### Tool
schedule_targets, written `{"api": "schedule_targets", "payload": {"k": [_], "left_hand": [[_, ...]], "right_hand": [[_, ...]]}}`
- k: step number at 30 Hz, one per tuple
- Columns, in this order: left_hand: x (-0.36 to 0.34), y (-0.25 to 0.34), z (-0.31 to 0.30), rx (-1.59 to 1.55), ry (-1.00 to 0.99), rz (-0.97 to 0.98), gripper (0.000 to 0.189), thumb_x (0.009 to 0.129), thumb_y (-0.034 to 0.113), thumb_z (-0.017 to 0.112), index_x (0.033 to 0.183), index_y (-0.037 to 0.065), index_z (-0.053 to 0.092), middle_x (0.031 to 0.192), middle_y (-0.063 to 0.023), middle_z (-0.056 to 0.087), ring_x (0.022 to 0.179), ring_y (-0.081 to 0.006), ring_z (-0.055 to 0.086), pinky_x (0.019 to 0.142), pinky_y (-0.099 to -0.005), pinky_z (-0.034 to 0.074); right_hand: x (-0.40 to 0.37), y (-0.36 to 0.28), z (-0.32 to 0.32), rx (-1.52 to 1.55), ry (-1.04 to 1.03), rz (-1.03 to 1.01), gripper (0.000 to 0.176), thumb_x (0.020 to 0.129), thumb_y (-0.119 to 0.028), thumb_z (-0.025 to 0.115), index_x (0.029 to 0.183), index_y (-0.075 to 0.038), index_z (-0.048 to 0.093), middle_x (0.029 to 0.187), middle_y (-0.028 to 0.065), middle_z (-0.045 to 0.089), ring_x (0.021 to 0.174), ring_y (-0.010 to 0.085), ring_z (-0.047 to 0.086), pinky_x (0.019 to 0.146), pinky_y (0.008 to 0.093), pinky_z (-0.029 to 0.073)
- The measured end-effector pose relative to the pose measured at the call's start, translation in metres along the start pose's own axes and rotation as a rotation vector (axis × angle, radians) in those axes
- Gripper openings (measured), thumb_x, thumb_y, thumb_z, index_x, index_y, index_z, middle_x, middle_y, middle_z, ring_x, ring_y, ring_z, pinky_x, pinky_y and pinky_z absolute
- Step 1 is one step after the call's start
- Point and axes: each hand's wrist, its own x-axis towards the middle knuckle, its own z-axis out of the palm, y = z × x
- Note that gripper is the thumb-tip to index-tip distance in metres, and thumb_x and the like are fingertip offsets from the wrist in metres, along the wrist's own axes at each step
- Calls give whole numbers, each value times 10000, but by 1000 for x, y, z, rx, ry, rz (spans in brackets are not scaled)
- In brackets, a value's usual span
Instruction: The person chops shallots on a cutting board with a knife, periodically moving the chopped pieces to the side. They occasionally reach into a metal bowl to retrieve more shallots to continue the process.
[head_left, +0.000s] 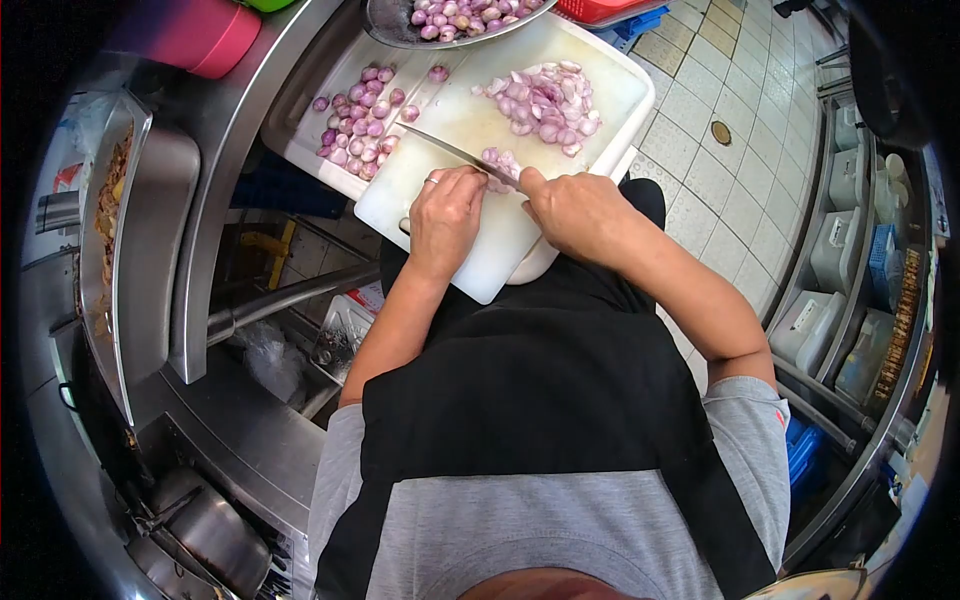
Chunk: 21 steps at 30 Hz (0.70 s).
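My right hand [575, 212] is wrapped round the handle of a knife [455, 151], whose blade points up and left across the white cutting board [420, 180]. Close beside the blade, my left hand [447, 215], with a ring on one finger, has its fingers bent and pressed together on the board; what they hold is hidden. Sliced shallots [503, 163] lie by the blade. Farther back is a larger heap of cut shallots [550, 105]. Whole peeled shallots [360, 120] fill the left part of the white tray [285, 125].
A metal bowl of shallots [465, 20] stands at the tray's back edge. Left are a steel counter edge [215, 180], a pink container [215, 40] and a deep steel pan [160, 240]. Shelves with grey bins [835, 250] stand at the right, beyond the tiled floor [700, 170].
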Motion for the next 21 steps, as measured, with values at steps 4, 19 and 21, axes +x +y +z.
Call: {"api": "schedule_targets", "payload": {"k": [4, 19, 21], "left_hand": [[0, 0, -1, -2, 12, -9, 111, 762, 7, 712, 849, 39, 650, 914, -94, 681, 850, -286, 644, 750, -375, 526], [107, -85, -38, 1, -51, -142, 239, 817, 12, 644, 1046, 44, 708, 1040, -136, 702, 922, -331, 679, 816, -380, 537], [123, -112, -8, 150, -203, 74, 287, 800, 40, 634, 1078, 58, 704, 1010, -144, 706, 909, -346, 673, 809, -418, 532]], "right_hand": [[-3, -1, 13, 46, -11, 25, 239, 951, -222, 536, 992, -1, 455, 669, 200, 652, 654, 396, 662, 573, 496, 521], [-20, -7, -2, 247, -165, -18, 266, 949, -250, 555, 1006, -4, 471, 727, 279, 631, 747, 483, 624, 684, 556, 485], [-17, -8, 1, 254, -223, -16, 280, 959, -266, 548, 1006, 0, 476, 747, 289, 633, 770, 483, 626, 718, 549, 480]]}}
